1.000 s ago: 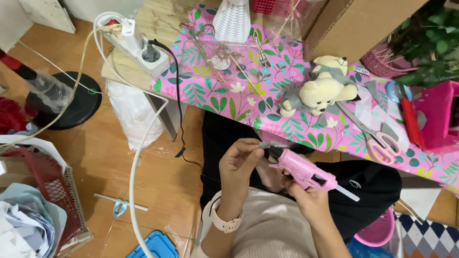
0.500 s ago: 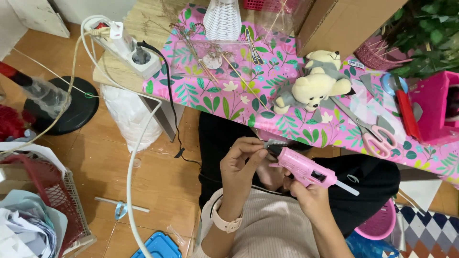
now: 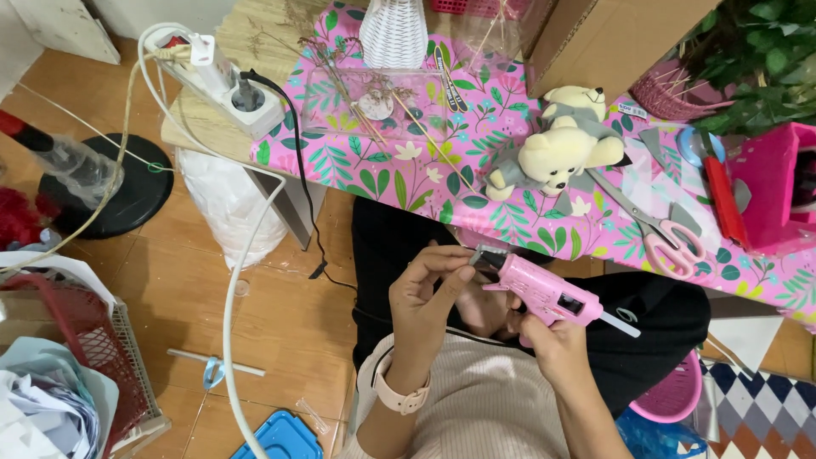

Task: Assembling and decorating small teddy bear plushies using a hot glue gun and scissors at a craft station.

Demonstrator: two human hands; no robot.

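Note:
My right hand [image 3: 548, 344] grips a pink hot glue gun [image 3: 544, 291] by its handle, nozzle pointing left, a clear glue stick poking out at the back. My left hand [image 3: 425, 297] is raised to the nozzle, thumb and fingertips pinched together right at the tip on something too small to make out. Both hands hover over my lap, just in front of the low table's edge. A pale wristwatch [image 3: 393, 393] sits on my left wrist.
The table has a pink floral cloth [image 3: 382, 174] with a cream teddy bear [image 3: 561, 149], pink-handled scissors [image 3: 663, 234], a white ribbed vase [image 3: 393, 32], dried twigs, a cardboard box [image 3: 612, 34] and a power strip [image 3: 225, 81]. A red basket [image 3: 76, 340] stands on the wooden floor at left.
The hands and glue gun keep the same pose. My left fingertips have closed in a little tighter on the nozzle tip; the camera has tilted slightly.

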